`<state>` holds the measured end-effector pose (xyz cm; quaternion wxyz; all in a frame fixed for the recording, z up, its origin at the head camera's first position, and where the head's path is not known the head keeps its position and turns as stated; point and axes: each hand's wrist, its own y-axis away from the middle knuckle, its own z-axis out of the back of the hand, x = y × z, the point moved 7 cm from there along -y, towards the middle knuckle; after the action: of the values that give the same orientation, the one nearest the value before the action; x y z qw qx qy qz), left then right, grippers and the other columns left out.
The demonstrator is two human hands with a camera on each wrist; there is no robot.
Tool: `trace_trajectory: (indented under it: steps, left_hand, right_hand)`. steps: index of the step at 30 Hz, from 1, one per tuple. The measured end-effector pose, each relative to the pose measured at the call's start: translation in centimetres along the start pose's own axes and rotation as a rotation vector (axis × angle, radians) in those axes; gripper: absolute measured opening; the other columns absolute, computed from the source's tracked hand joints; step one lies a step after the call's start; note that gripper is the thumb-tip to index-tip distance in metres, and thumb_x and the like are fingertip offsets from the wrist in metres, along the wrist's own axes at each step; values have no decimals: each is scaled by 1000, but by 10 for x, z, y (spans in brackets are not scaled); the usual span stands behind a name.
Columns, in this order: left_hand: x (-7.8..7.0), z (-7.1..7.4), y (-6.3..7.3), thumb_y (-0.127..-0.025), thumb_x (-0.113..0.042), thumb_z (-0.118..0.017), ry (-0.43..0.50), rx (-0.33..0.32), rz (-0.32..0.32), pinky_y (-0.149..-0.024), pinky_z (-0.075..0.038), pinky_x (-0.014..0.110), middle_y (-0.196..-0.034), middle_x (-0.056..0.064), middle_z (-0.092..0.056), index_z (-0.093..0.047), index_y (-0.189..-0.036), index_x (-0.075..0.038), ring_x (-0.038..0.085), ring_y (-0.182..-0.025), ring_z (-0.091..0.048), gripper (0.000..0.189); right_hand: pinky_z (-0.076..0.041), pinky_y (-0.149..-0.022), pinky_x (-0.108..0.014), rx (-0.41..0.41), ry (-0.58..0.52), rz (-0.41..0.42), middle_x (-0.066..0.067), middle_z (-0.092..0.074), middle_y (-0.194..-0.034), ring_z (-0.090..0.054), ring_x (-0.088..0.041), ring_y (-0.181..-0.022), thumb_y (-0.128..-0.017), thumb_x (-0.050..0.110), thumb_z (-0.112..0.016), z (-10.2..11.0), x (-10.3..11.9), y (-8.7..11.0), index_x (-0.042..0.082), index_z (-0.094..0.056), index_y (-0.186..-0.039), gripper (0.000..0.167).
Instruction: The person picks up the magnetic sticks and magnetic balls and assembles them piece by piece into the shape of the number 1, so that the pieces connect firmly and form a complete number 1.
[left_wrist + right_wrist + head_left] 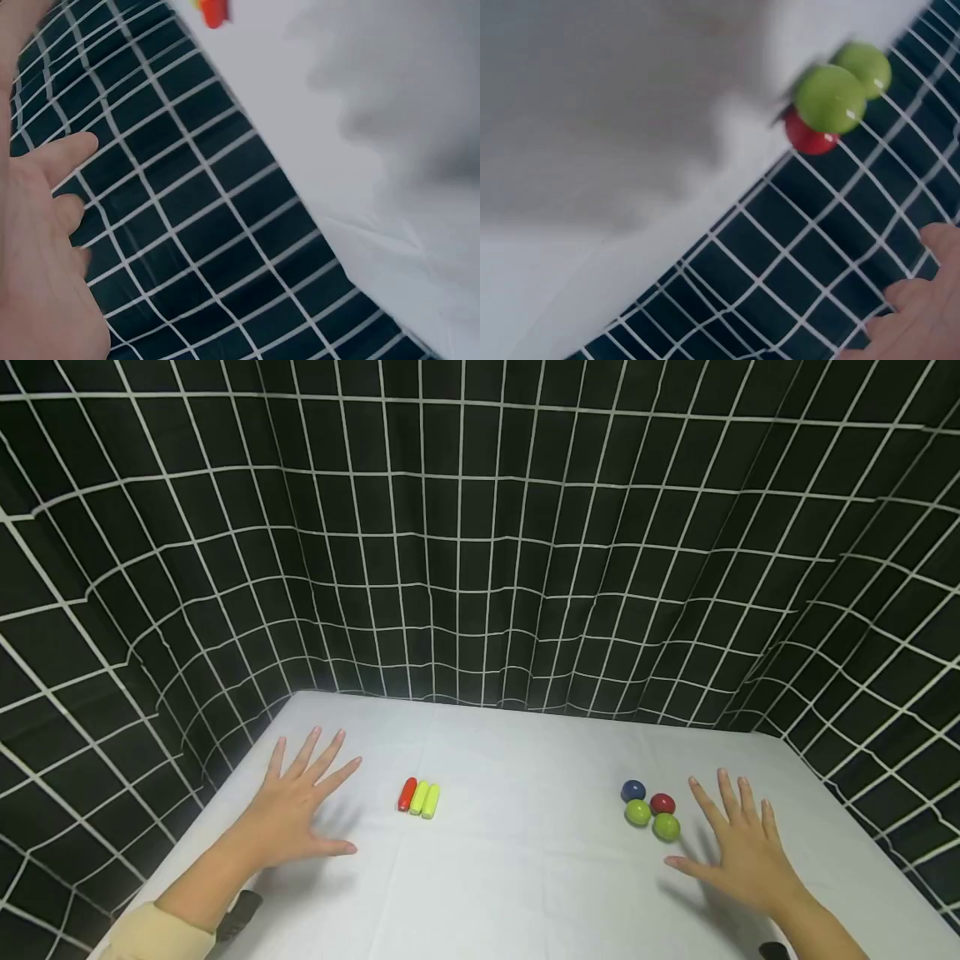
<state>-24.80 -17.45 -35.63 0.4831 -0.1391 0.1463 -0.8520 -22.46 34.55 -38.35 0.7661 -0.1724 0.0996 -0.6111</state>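
- Green balls (pixel 666 827), clustered with a blue ball (pixel 633 790) and a red ball (pixel 662 803) near the right hand (pixel 750 860), could roll away if a fingertip clips them.
- Red stick (pixel 407 794) and two yellow sticks (pixel 431 802) lie side by side near the left hand (pixel 288 814); a hasty sweep might scatter them.
- White worktop (pixel 525 793) below, both hands hang with fingers spread, thumbs inward, gripping nothing.

Black curtain (pixel 442 556) with white grid lines hangs across the top; a white worktop (pixel 517 885) spreads lower centre.
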Motion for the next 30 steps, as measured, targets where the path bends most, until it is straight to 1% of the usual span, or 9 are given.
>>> trace_trajectory:
  steps: [2, 5, 10, 13, 15, 17, 21, 28, 30]
  left_hand:
    - [-3, 2, -3, -65, -63, -71, 66, 2, 18, -114, 5, 57, -154, 13, -21, -44, -139, -17, 37, -143, -13, 91]
    - [-7, 3, -8, -70, -47, -75, 151, -7, 53, -112, -17, 56, -149, 14, -33, -51, -133, -13, 37, -132, -37, 76]
    - [-16, 2, -19, -73, -35, -77, 229, -22, 143, -97, -41, 55, -140, 13, -48, -58, -125, -9, 32, -112, -57, 61]
    - [-22, -2, -27, -75, -31, -77, 295, -18, 195, -82, -52, 41, -134, 12, -54, -60, -122, -8, 23, -92, -65, 55]
    - [-26, -7, -33, -75, -29, -76, 346, -8, 225, -66, -51, 28, -131, 11, -57, -61, -121, -9, 14, -76, -63, 52]
    - [-29, -14, -37, -76, -28, -76, 392, 16, 263, -53, -42, 20, -129, 9, -59, -62, -120, -10, 7, -64, -55, 50]
    - [-34, -27, -41, -76, -29, -75, 443, 61, 337, -48, -35, 20, -118, 6, -66, -63, -118, -13, 5, -54, -44, 47]
    - [-45, -47, -49, -77, -27, -75, 562, 64, 441, -46, -25, 23, -79, 6, -66, -67, -112, -13, 11, -49, -27, 39]
    - [-47, -52, -51, -77, -26, -75, 586, 45, 463, -45, -31, 25, -74, 9, -65, -68, -111, -12, 12, -50, -34, 38]
  right_hand:
    - [13, -107, -64, 1, -63, -42, -30, -3, -152, 13, -45, -140, -68, 53, -75, 3, -3, -4, 10, -21, -148, 106]
    - [-11, -100, -75, -3, -143, -104, -36, -20, -145, -11, -56, -134, -69, 42, -78, 7, -6, -9, -3, -34, -139, 95]
    - [-29, -88, -74, 15, -233, -215, -39, -36, -135, -34, -60, -115, -72, 35, -78, 12, -9, -18, -12, -44, -128, 80]
    - [-37, -86, -69, 48, -289, -320, -38, -37, -134, -37, -59, -115, -77, 39, -73, 8, -20, -19, -12, -45, -127, 77]
    - [-42, -83, -65, 89, -346, -415, -38, -38, -134, -39, -57, -116, -79, 45, -69, -2, -32, -17, -9, -44, -130, 79]
    - [-50, -71, -57, 101, -403, -512, -37, -40, -133, -43, -54, -114, -80, 52, -66, -13, -45, -14, -6, -43, -132, 82]
    - [-49, -58, -40, 91, -496, -668, -33, -43, -133, -46, -46, -112, -77, 60, -64, -31, -60, -8, -1, -44, -134, 86]
    - [-39, -66, -25, 42, -583, -737, -29, -53, -123, -53, -30, -101, -82, 51, -65, -37, -51, -2, 0, -51, -129, 71]
    - [-39, -65, -23, 28, -582, -747, -27, -54, -122, -53, -25, -97, -82, 50, -65, -38, -49, -1, 0, -53, -128, 69]
